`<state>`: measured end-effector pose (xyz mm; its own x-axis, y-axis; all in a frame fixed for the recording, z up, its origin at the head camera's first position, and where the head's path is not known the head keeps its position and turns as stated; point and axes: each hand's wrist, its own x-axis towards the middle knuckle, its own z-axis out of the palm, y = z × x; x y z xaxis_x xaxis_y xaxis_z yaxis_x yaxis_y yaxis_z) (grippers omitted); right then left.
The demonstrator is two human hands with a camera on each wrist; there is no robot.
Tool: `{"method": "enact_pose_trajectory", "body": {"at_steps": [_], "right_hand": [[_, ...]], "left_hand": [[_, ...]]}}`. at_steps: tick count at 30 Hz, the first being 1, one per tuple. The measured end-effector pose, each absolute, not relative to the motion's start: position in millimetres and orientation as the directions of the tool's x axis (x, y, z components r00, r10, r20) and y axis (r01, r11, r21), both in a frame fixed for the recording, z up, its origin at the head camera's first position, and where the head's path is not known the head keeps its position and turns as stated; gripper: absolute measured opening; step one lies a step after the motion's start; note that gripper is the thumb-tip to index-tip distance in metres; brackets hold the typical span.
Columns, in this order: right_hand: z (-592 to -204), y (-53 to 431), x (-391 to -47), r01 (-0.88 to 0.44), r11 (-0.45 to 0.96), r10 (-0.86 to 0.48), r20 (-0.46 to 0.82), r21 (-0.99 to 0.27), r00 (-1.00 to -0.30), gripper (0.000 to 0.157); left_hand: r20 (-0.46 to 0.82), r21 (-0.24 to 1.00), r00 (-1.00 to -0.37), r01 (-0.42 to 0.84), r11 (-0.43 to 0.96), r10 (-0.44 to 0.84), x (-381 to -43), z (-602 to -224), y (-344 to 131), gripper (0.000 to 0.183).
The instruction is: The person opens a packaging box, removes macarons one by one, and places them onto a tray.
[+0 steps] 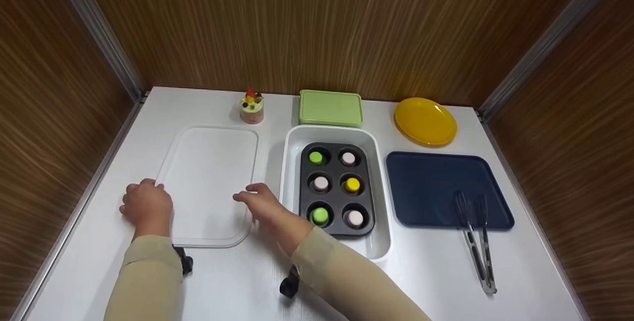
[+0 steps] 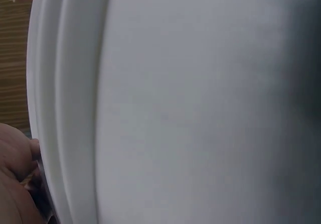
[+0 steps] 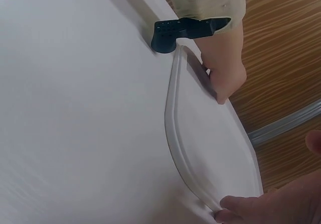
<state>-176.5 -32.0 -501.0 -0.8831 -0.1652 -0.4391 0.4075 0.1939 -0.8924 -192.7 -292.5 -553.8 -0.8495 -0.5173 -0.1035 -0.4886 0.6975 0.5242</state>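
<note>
A flat white lid (image 1: pixel 213 182) with rounded corners and a stepped rim lies at the left of the table. My left hand (image 1: pixel 147 205) grips its left edge, fingers curled there; in the right wrist view this hand (image 3: pixel 225 76) holds the lid's far side. At the opposite edge is my right hand (image 1: pixel 262 204), with one finger over the rim and another digit against the edge from below. Close by on the right stands a white bin (image 1: pixel 384 197) holding a dark muffin pan (image 1: pixel 337 197); green, pink and yellow round-topped pieces sit in its cups.
Behind the lid stands a dessert cup (image 1: pixel 252 110) topped with fruit. A green lidded box (image 1: pixel 331 107) is behind the bin. To the right are a yellow plate (image 1: pixel 426 121) and a navy tray (image 1: pixel 431 187) with tongs (image 1: pixel 476 251) lying across its front edge. Wood-grain panels (image 1: pixel 317 28) enclose the table.
</note>
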Motion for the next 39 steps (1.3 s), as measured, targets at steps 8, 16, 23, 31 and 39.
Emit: {"method": "enact_pose_trajectory", "body": {"at_steps": [8,16,23,31,39], "right_hand": [[-492.5,-13.9,-169.4,0.326,0.124,-0.205,-0.345,-0.937,-0.916,0.054],[-475.9,45.0,-159.7,0.177,-0.014,-0.201,-0.171,-0.984,-0.965,0.046],[-451.7,120.8,-152.9,0.119,-0.168,-0.172,-0.090,-0.978,-0.981,0.041],[-440.9,219.5,-133.9,-0.018,-0.217,-0.008,0.020,-0.976,-1.000,0.023],[-448.0,312.6,-96.6,-0.088,-0.246,0.142,0.054,-0.965,-0.988,0.018]], "left_hand": [[-0.068,0.591,-0.838,-0.471,0.655,-0.541,-191.1,-539.6,-266.6,0.052],[0.238,0.762,-0.888,-0.080,0.643,-0.393,-161.2,-526.7,-179.8,0.037],[0.169,0.864,-0.984,0.119,0.489,-0.058,-133.9,-527.5,-100.0,0.049],[0.009,0.955,-0.996,0.036,0.296,0.091,-130.8,-539.5,-75.1,0.042],[0.020,0.996,-0.996,0.027,0.090,0.085,-131.4,-548.9,-83.7,0.046]]}}
